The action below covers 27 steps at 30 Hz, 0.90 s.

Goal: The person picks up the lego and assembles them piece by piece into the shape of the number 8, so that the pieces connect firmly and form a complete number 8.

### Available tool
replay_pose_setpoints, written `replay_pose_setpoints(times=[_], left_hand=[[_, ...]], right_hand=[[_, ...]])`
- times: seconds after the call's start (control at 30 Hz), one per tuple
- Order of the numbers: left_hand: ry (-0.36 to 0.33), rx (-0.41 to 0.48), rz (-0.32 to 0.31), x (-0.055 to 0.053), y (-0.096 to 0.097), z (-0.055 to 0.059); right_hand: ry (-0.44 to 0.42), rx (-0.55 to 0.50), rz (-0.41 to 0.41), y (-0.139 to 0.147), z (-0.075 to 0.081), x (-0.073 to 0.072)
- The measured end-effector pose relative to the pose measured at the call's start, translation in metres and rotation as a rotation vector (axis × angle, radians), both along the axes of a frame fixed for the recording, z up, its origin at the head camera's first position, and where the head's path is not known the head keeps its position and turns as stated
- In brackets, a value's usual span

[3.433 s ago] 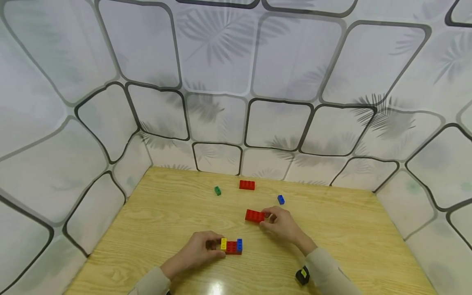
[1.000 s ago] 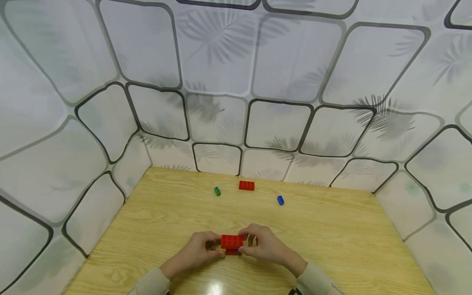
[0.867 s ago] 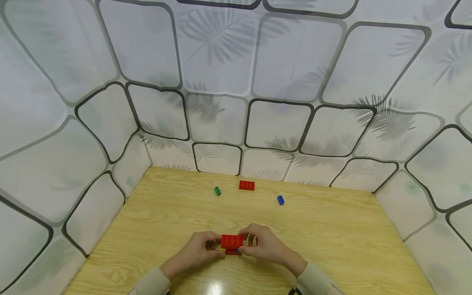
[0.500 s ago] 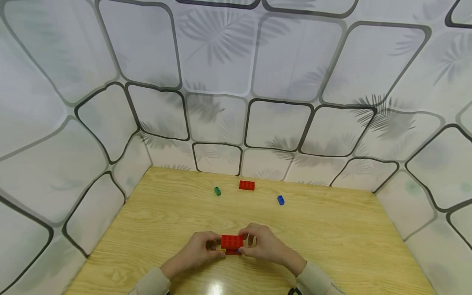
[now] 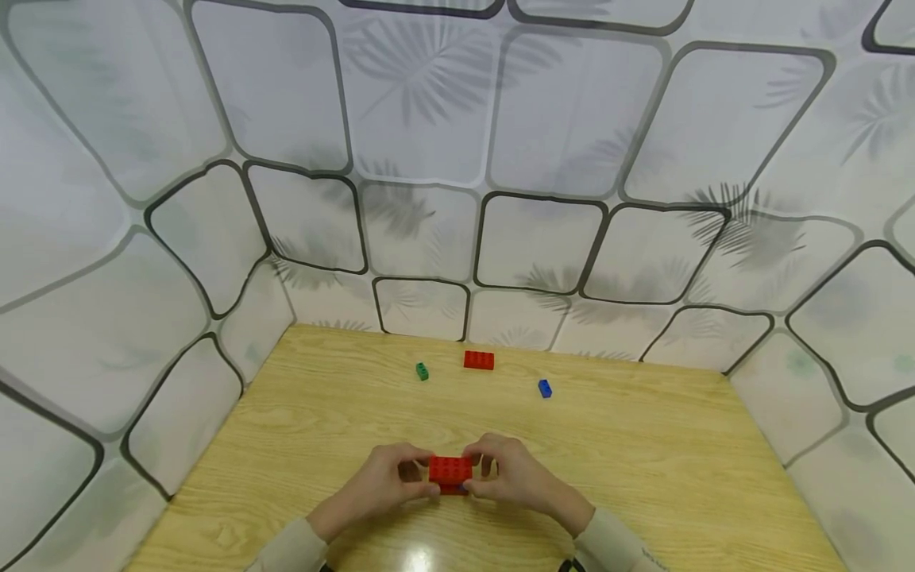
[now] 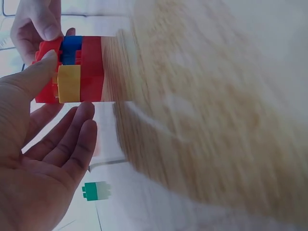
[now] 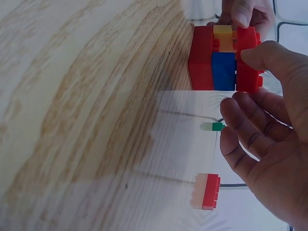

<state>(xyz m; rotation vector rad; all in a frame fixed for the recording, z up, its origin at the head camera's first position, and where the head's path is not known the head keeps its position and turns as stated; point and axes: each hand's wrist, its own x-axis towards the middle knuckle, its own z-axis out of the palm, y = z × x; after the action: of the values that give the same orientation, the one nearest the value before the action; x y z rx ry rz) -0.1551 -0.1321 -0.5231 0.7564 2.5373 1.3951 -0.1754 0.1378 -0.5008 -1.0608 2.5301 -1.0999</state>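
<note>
In the head view, a red toy brick (image 5: 450, 469) lies studs up as the top layer of a small stack near the table's front. My left hand (image 5: 382, 481) pinches its left end, and my right hand (image 5: 511, 477) pinches the right end. Below it are a yellow brick (image 6: 70, 83) and a blue brick (image 7: 224, 71), side by side on a lower red brick (image 6: 92, 70) at the tabletop. Yellow studs show in a thin gap under the top brick in the left wrist view. On the blue side, the top brick sits close against the blue one.
Toward the back of the wooden table (image 5: 608, 429) lie a small green brick (image 5: 422, 371), another red brick (image 5: 479, 360) and a small blue brick (image 5: 545, 388). Patterned curtain walls (image 5: 429, 230) enclose the table's back and sides.
My right hand has brought the red brick from mid-table left and nearer, onto the yellow and blue bricks. My left hand has shifted up from the lower bricks to the top brick's left end.
</note>
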Motion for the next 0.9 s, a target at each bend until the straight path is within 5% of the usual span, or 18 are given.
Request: replay_pose_setpoints(times=[0.5,0.9], left_hand=[[0.077,0.062,0.017,0.0006,0.0015,0.0035],[0.072,0.084,0.017,0.0008,0.0018,0.0009]], right_hand=[[0.005,0.0,-0.002,0.0001,-0.0009,-0.0001],[-0.017,-0.007,-0.009,-0.0001,-0.0006,-0.0003]])
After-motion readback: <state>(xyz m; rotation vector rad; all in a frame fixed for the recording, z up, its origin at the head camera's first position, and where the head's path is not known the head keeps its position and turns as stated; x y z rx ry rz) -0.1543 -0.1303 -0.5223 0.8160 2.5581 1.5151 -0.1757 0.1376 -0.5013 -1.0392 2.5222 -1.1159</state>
